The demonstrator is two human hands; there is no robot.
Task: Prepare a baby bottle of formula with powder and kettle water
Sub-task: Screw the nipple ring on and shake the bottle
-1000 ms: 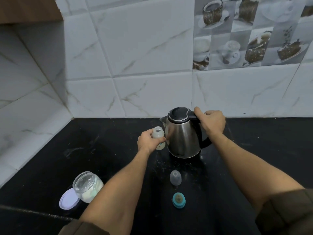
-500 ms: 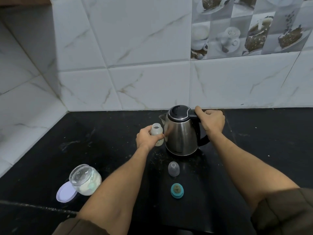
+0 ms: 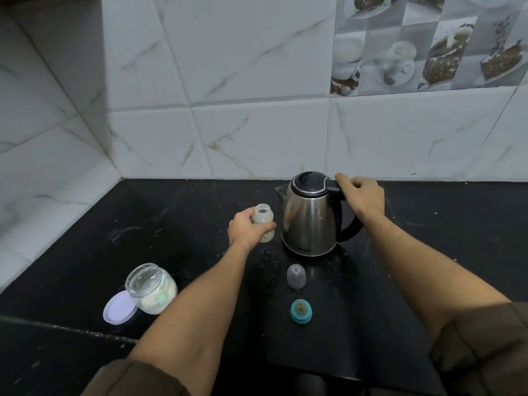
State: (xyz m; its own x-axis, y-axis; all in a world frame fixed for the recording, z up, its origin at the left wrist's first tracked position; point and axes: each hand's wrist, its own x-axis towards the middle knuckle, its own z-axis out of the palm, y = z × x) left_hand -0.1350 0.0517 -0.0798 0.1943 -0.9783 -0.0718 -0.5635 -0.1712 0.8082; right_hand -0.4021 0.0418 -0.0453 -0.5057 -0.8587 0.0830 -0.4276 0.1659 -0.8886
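A small open baby bottle stands upright on the black counter, with my left hand wrapped around its side. Right beside it stands a steel kettle with a black lid, its spout pointing left toward the bottle. My right hand grips the top of the kettle's black handle. Near the counter's front left, an open glass jar of white powder holds a pale scoop.
The jar's lilac lid lies flat left of the jar. A clear bottle cap and a teal ring with the teat sit in front of the kettle. Tiled walls close the back and left. Powder specks dot the counter.
Both hands keep their grips. The view has tilted upward a little, so everything sits lower in the frame. The bottle and kettle have not visibly moved on the counter.
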